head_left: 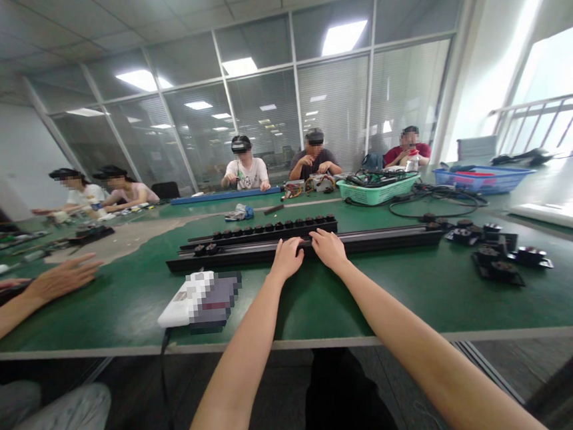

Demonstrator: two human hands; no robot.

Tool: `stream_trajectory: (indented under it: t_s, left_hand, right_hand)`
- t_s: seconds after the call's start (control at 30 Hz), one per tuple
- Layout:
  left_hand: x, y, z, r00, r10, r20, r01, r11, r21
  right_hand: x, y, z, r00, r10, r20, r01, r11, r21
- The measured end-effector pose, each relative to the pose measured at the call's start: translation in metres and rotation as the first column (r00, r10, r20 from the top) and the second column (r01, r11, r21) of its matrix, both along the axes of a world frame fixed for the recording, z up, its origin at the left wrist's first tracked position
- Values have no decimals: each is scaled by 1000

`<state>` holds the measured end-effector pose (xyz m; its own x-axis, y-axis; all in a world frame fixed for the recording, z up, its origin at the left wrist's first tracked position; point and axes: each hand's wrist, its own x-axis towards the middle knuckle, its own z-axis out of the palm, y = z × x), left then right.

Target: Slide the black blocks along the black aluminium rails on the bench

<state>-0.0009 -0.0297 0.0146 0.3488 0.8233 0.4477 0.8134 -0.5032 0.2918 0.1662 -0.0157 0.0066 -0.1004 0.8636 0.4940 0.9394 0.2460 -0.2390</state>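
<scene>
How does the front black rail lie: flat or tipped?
Flat: the black rail lies along the green workbench under left hand and right hand.

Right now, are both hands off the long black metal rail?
No, the left hand and right hand rest on the long black metal rail.

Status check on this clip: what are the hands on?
Left hand, right hand: both on long black rail. Knobbed rail just beyond. Co-worker's hand off to left.
</scene>
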Motion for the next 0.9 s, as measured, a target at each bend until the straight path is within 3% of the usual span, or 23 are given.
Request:
stream_trajectory:
  t_s: [0.23, 0.5, 0.63, 0.73, 0.9]
  left_hand:
    - [0, -1, 0, 1000, 8, -7, -8, 1000, 3]
    - [-11, 0, 5, 994, 92, -67, -88, 994, 62]
    - [-26, 5, 9, 967, 245, -69, -234, 963, 132]
    - [-29, 7, 15, 904, 420, -75, -403, 899, 173]
    - [-29, 17, 39, 792, 599, -115, -579, 798, 167]
  right_hand:
    - [1, -3, 0, 997, -69, -27, 69, 997, 21]
    - [1, -4, -1, 998, -61, -17, 61, 998, 16]
    - [0, -5, 0, 998, -59, -13, 59, 998, 7]
    - [0, -6, 2, 998, -64, -29, 64, 998, 2]
    - [0, -6, 0, 997, -61, -53, 62, 998, 23]
